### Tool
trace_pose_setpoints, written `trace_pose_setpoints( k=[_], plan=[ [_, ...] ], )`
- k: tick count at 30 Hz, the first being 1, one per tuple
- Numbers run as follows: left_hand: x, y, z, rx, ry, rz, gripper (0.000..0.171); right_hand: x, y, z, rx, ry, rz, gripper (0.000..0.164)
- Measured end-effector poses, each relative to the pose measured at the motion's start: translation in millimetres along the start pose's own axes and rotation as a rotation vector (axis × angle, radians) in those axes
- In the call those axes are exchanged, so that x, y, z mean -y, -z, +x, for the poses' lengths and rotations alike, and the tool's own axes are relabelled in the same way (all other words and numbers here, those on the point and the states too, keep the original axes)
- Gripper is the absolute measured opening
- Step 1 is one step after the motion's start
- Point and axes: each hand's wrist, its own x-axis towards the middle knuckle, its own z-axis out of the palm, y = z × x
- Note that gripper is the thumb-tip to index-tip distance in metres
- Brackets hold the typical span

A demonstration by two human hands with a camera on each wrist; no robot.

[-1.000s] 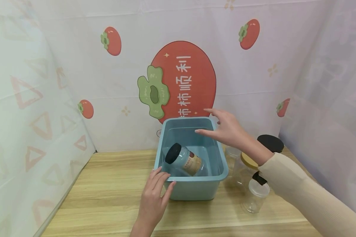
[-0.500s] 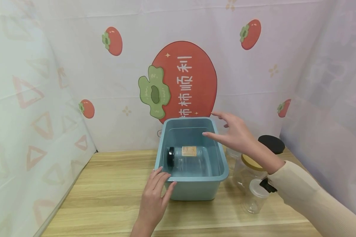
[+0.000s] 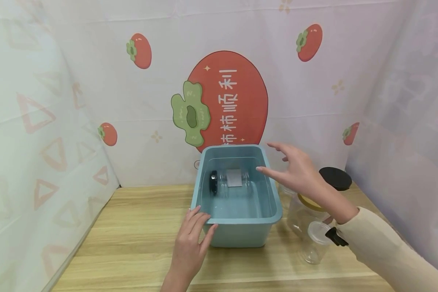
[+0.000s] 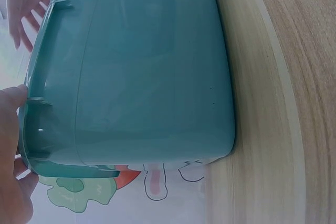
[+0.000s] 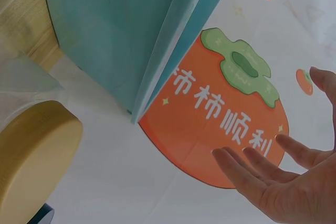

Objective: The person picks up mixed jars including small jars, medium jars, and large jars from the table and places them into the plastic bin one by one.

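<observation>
A blue plastic bin [image 3: 241, 233] stands on the wooden table. Inside it, toward the far end, a clear jar [image 3: 243, 178] with a black lid lies on its side, lid to the left and a pale label facing up. My left hand [image 3: 190, 243] holds the bin's near left corner, fingertips over the rim and thumb on the outer front; the left wrist view shows the thumb at the rim. Over the bin's right side hovers my right hand [image 3: 293, 170], holding nothing, thumb and fingers spread apart.
Right of the bin stand several clear jars, among them a small one [image 3: 316, 243] with a clear lid, one with a yellow lid [image 5: 39, 156] and one with a black lid [image 3: 335, 178]. A printed cloth [image 3: 160, 81] hangs behind the table [image 3: 138, 235].
The jar has dropped flat from its tilt and rolled toward the bin's far end, its label turning. My right hand has drawn back to the right. The left hand stays at the corner.
</observation>
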Motion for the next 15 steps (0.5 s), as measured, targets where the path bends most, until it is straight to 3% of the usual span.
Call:
trace_pose_setpoints(
  k=[15],
  plan=[
    [-0.1,0.1,0.6,-0.014,-0.012,-0.002,0.049,-6.7,-2.7,-18.7,-0.056,0.028,0.007,0.072]
  ],
)
